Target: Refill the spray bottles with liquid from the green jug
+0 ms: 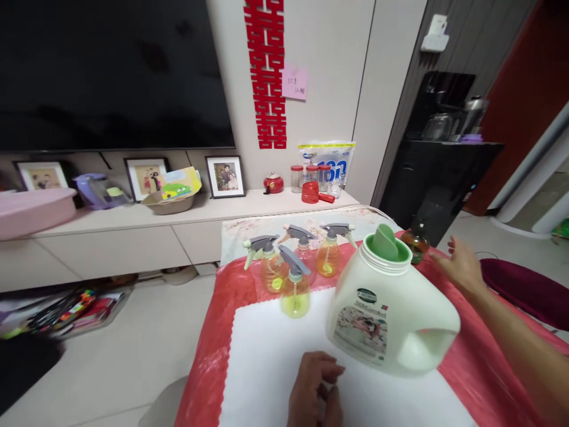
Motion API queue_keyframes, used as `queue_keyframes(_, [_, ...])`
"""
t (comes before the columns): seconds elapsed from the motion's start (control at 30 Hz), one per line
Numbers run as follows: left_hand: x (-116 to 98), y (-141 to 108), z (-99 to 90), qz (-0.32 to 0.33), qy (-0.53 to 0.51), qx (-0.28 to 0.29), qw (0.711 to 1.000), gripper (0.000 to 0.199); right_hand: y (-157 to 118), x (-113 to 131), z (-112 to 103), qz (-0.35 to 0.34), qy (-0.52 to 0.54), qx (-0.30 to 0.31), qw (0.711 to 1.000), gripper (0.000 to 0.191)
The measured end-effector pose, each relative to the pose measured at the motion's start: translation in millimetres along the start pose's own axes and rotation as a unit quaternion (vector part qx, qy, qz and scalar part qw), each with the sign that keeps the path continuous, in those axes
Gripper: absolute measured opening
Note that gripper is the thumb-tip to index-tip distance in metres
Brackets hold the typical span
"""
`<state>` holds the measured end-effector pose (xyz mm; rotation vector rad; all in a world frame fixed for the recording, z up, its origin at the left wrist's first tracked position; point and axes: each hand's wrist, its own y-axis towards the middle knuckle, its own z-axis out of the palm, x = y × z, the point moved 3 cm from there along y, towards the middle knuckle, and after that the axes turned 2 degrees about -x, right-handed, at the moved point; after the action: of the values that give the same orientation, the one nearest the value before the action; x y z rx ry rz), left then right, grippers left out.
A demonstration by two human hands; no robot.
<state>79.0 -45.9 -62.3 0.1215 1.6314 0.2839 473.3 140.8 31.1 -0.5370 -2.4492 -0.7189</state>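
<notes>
A large pale green jug [364, 308] stands uncapped on a white mat [258, 356], its green spout showing in the neck. Left of it are several spray bottles [296, 296] with grey trigger heads and yellow, orange or pinkish bodies. In front of the jug, my left hand [315, 388] hovers low over the mat with loosely curled fingers and nothing in them. At the right, my right hand [457, 264] reaches out with fingers apart, just beside a dark amber-green bottle [416, 242] behind the jug, and does not appear to hold it.
Red plastic [207, 338] covers the table under the mat. Behind runs a white cabinet [124, 237] with picture frames, a basket [169, 203], red-lidded jars [312, 173] and a red teapot [274, 182]. A dark red round seat [524, 290] is at the right.
</notes>
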Motion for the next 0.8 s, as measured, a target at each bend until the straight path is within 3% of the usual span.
queue_keyframes(0.1, [-7.6, -1.1, 3.1, 0.004, -0.015, 0.013, 1.0, 0.018, -12.2, 29.1, -23.9, 0.015, 0.032, 0.023, 0.999, 0.06])
queue_keyframes(0.2, [-9.5, -2.6, 5.4, -0.006, -0.017, 0.025, 1.0, 0.02, -20.6, 74.9, -34.1, -0.002, 0.101, 0.097, 0.99, 0.058])
queue_keyframes(0.3, [-7.6, -3.8, 6.5, -0.014, -0.018, 0.032, 0.999, 0.023, -25.6, 126.6, -33.1, -0.033, 0.153, 0.191, 0.969, 0.065])
queue_keyframes(0.43, [-4.1, -4.0, 7.3, -0.031, -0.014, 0.04, 0.999, 0.026, -24.9, 181.4, -15.8, -0.086, 0.172, 0.3, 0.934, 0.069])
queue_keyframes(0.63, [0.2, -4.5, 10.0, -0.057, -0.022, 0.047, 0.997, 0.026, -15.4, 215.1, 24.4, -0.12, 0.161, 0.4, 0.894, 0.087])
queue_keyframes(0.8, [1.9, -5.3, 10.7, -0.059, -0.021, 0.048, 0.997, 0.026, -14.5, 223.0, 44.3, -0.128, 0.134, 0.463, 0.867, 0.066])
